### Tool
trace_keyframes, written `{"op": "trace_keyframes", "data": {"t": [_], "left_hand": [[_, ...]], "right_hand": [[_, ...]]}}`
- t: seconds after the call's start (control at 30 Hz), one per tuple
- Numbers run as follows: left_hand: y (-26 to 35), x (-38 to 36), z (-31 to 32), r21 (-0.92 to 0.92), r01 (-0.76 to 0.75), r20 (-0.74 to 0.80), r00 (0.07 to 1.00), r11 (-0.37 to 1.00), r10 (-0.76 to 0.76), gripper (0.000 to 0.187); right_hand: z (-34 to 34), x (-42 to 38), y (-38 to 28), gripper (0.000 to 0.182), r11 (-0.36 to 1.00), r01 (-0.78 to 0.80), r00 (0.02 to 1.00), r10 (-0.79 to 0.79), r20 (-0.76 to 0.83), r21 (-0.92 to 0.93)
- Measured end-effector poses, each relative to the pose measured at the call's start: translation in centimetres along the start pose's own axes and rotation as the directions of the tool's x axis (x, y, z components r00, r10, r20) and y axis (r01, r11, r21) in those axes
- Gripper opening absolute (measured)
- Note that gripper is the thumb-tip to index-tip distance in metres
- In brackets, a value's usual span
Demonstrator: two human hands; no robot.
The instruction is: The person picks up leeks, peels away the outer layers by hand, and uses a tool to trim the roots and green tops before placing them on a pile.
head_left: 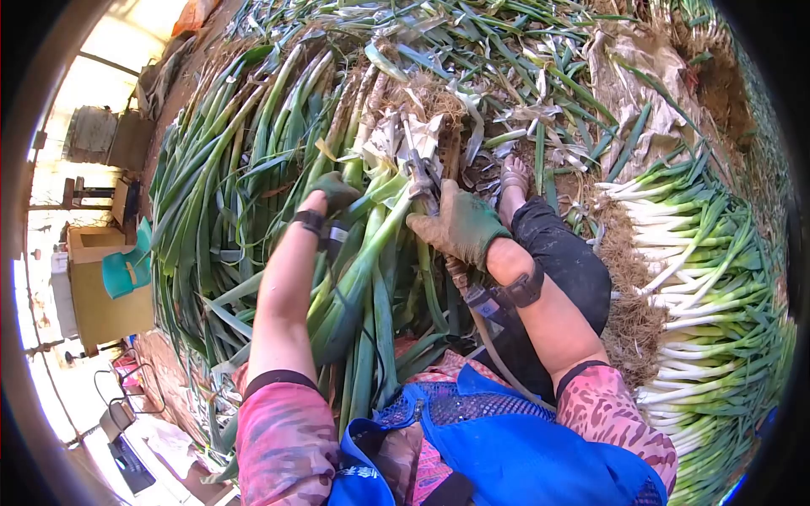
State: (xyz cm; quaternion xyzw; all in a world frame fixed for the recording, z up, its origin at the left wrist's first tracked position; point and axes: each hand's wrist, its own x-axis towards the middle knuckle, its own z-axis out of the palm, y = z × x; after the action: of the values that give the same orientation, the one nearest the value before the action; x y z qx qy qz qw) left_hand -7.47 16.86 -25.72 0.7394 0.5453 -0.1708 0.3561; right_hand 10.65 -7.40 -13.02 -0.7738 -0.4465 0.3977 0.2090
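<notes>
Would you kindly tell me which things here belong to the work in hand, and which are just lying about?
Part of the work:
- leeks by the left hand
- tool in the right hand
- hose

Seemingly lying about:
- loose leaves
- crumpled cloth
- teal plastic object

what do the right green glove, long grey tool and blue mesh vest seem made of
Right green glove: perhaps matte fabric, given its soft look. Long grey tool: likely metal, given its dull sheen. Blue mesh vest: probably matte synthetic, netting visible.
</notes>
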Motion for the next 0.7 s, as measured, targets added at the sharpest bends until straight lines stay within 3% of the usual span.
{"op": "trace_keyframes", "data": {"t": [0.03, 0.1, 0.17, 0.23, 0.33, 0.43, 0.5, 0.53, 0.6, 0.63, 0.67, 0.7], "left_hand": [[0.7, -2.5, -1.4, -0.110, -0.002, 0.004, 1.000, 0.994, 0.003, 0.044], [-0.5, -4.2, -3.9, -0.066, -0.059, -0.004, 0.998, 0.996, 0.059, 0.042], [-1.1, -7.1, -6.6, -0.063, -0.059, 0.117, 0.991, 0.996, 0.066, 0.037], [-2.8, -9.8, -8.2, -0.305, -0.034, 0.241, 0.964, 0.952, 0.112, 0.038], [-7.0, -8.5, -7.2, -0.349, -0.078, 0.219, 0.962, 0.934, 0.163, 0.048], [-4.5, -7.7, -3.0, -0.238, -0.113, 0.029, 0.992, 0.965, 0.123, 0.052], [-3.4, -4.0, 0.5, -0.094, -0.070, -0.006, 0.998, 0.993, 0.070, 0.048], [-0.3, -5.6, 0.3, -0.066, 0.002, 0.052, 0.999, 0.998, 0.002, 0.038], [-5.0, -2.1, 1.3, -0.022, -0.291, 0.045, 0.955, 0.956, 0.292, 0.031], [-5.5, -0.3, 2.3, 0.000, -0.457, 0.061, 0.888, 0.890, 0.456, 0.028], [-2.7, -2.2, 1.8, -0.340, -0.286, 0.027, 0.949, 0.896, 0.313, 0.028], [-4.7, -0.9, 2.0, -0.117, -0.629, -0.084, 0.777, 0.768, 0.624, 0.028]], "right_hand": [[-0.3, -0.1, 0.1, 0.075, 1.000, 0.006, 1.000, -0.006, -0.003, -0.002], [-0.5, -0.2, 0.4, 0.074, 0.999, 0.028, 0.999, -0.027, -0.044, 0.021], [-0.6, -0.2, 0.8, 0.074, 0.998, 0.053, 0.996, -0.050, -0.075, 0.040], [-1.5, -0.9, 0.2, 0.074, 0.997, 0.040, 0.998, -0.036, -0.058, 0.061], [-1.3, -0.8, -0.3, 0.076, 0.997, 0.049, 0.998, -0.046, -0.050, 0.065], [-0.1, -0.4, -0.2, 0.079, 0.997, 0.057, 0.998, -0.055, -0.025, 0.052], [0.4, -0.1, -0.1, 0.080, 0.997, 0.056, 0.998, -0.055, -0.018, 0.044], [0.5, 0.0, 0.0, 0.080, 0.998, 0.057, 0.998, -0.056, -0.021, 0.041], [0.2, -0.1, -0.1, 0.083, 0.997, 0.068, 0.997, -0.068, -0.026, 0.027], [0.6, 0.3, 0.3, 0.081, 0.995, 0.100, 0.994, -0.099, -0.043, 0.020], [0.4, 0.0, 0.1, 0.071, 0.995, 0.101, 0.995, -0.100, -0.023, 0.025], [-0.4, -0.6, -0.5, 0.073, 0.995, 0.097, 0.995, -0.097, 0.014, 0.000]]}}
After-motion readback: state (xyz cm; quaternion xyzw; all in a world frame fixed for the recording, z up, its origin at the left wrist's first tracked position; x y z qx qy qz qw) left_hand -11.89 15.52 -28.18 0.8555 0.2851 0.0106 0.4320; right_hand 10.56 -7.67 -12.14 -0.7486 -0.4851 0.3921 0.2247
